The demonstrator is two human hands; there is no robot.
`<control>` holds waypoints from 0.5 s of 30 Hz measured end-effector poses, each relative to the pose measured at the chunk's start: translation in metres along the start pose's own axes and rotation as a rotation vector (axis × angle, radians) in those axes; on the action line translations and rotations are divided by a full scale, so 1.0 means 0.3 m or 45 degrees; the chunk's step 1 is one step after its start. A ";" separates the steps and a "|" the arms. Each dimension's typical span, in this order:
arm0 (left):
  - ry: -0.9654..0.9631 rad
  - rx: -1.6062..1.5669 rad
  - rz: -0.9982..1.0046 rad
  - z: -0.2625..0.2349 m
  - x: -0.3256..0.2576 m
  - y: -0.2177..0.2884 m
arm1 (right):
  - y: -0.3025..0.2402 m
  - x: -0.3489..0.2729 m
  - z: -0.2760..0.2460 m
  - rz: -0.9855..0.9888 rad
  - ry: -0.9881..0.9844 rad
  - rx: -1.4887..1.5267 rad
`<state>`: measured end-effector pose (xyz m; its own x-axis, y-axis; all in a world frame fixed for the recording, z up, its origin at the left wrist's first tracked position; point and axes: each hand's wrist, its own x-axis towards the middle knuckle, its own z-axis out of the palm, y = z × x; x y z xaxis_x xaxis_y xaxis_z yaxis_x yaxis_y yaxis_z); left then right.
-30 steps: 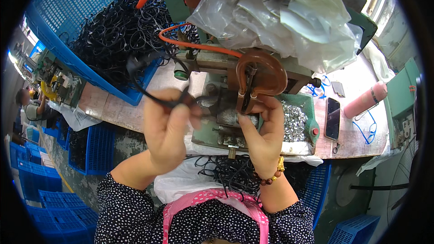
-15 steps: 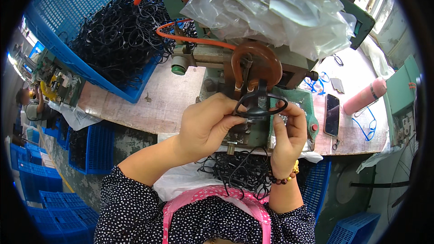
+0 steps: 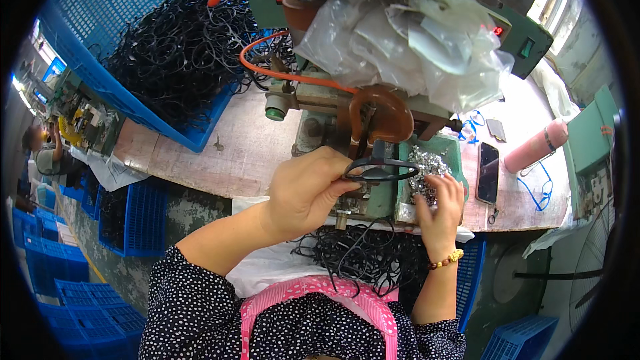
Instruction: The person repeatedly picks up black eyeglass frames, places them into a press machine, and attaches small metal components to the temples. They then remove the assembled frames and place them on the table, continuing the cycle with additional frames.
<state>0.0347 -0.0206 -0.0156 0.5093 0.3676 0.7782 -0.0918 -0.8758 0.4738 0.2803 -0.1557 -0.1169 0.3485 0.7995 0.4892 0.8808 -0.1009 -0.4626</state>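
Note:
My left hand (image 3: 307, 190) pinches the left end of a black eyeglass frame (image 3: 381, 172), holding it at the front of a green machine with a curved copper-coloured coil (image 3: 383, 117). The frame's far part lies against the machine's working spot; that contact is partly hidden. At the right, my right hand (image 3: 441, 210) reaches over a green tray (image 3: 445, 149) of small silvery metal pieces (image 3: 427, 167). Its thumb and fingers are apart, and I see nothing between them. Below the machine, a heap of black frames (image 3: 363, 253) lies near my lap.
A large blue basket (image 3: 87, 60) full of black frames (image 3: 180, 53) stands at the left. Clear plastic bags (image 3: 413, 40) hang on the machine. On the table's right are a phone (image 3: 488, 173), a pink bottle (image 3: 537, 147) and blue frames (image 3: 543, 190). A person (image 3: 50, 160) sits far left.
My right hand has let go of the eyeglass frame and moved right and down to the metal pieces. My left hand still holds the frame. The view has shifted slightly, showing more of the machine.

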 end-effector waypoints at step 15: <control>0.257 0.653 -0.122 -0.178 -0.164 -0.176 | -0.017 0.027 0.119 0.293 0.339 0.453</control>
<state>-0.0312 0.0243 -0.0570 0.3159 0.4617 0.8289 0.4008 -0.8568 0.3244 0.2672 -0.1275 -0.1369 0.6316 0.5969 0.4948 0.6236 -0.0119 -0.7816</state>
